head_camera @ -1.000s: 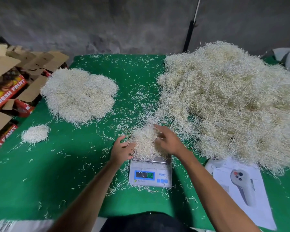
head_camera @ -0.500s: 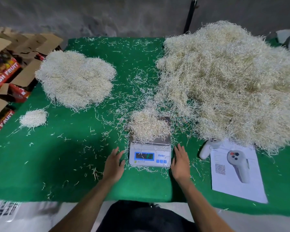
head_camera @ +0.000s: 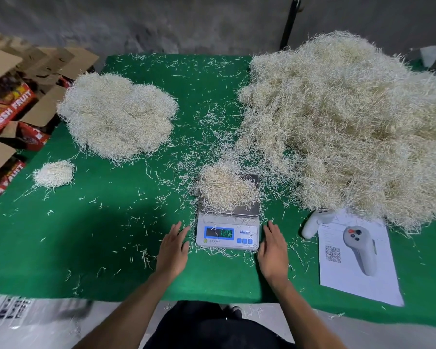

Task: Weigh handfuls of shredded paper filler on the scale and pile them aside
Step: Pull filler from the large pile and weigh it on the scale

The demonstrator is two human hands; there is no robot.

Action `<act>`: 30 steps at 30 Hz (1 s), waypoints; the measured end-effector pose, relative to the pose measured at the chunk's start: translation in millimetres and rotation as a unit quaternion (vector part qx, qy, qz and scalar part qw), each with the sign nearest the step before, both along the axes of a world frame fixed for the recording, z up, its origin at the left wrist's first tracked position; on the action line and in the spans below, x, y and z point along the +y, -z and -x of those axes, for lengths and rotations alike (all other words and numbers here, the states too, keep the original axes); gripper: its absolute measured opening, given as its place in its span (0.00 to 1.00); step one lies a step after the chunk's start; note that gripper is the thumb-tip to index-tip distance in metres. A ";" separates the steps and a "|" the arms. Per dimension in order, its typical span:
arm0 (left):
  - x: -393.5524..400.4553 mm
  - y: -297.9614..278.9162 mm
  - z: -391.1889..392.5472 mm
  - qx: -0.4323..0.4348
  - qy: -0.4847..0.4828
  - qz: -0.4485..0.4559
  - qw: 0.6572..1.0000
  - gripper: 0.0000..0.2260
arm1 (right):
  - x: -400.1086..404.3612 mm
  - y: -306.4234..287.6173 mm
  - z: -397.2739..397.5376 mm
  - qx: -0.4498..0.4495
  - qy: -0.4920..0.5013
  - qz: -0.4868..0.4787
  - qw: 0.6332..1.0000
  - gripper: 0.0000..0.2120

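Green digits on white digital scale point(head_camera: 227, 234) blurring, unreadable. Handful of pale shredded paper filler point(head_camera: 225, 188) sitting on steel pan, overhanging left rim. Left hand point(head_camera: 173, 250) and right hand point(head_camera: 273, 250) lying flat on green felt desk point(head_camera: 86, 235), flanking scale, fingers released, holding nothing. Large filler heap point(head_camera: 350, 127) crowding scale's right, running out of view at right edge.

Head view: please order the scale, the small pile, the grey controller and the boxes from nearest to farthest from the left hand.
From the left hand:
1. Scale, just right of it.
2. Small pile, up-left.
3. Grey controller, far right, on paper.
4. Boxes, far left, off the table.
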State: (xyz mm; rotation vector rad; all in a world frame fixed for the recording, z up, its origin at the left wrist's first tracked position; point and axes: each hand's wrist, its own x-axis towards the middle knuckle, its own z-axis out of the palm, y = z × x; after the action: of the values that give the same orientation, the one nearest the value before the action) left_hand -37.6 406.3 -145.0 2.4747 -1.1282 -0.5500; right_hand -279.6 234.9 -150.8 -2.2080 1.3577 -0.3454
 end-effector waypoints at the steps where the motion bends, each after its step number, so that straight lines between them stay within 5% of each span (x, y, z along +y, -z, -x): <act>1: 0.0 -0.8 0.1 0.000 0.000 -0.002 1.000 0.24 | 0.6 0.3 -0.1 -0.003 0.002 0.005 1.000 0.24; 10: -17.5 -14.5 -13.1 0.007 -0.043 -0.024 0.999 0.20 | -22.7 -17.4 -11.2 -0.045 0.081 -0.017 0.996 0.16; 14: -52.5 -47.2 -25.9 0.057 -0.117 0.151 0.980 0.08 | -54.1 -59.5 -42.6 -0.137 0.130 -0.004 0.982 0.17; 17: -87.6 -79.4 -30.1 0.106 -0.148 0.243 0.953 0.13 | -68.0 -88.3 -81.5 -0.200 0.101 -0.005 0.975 0.15; 23: -158.5 -116.5 -24.1 0.270 -0.110 0.127 0.948 0.29 | -61.5 -108.8 -151.7 -0.217 0.033 -0.182 0.959 0.08; 27: -174.1 -123.9 -31.4 0.358 -0.164 0.175 0.902 0.38 | -52.8 -118.3 -170.1 -0.273 0.002 -0.259 0.927 0.09; 30: -176.1 -122.6 -49.5 0.356 -0.144 0.202 0.901 0.37 | -71.7 -125.9 -169.5 -0.286 -0.035 -0.302 0.909 0.07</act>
State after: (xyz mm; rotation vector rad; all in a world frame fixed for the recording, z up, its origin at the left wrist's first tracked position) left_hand 11.9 230.2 -22.4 1.7830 -0.5021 -0.9167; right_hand -110.0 163.2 -25.0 -1.4729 0.8951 -0.4319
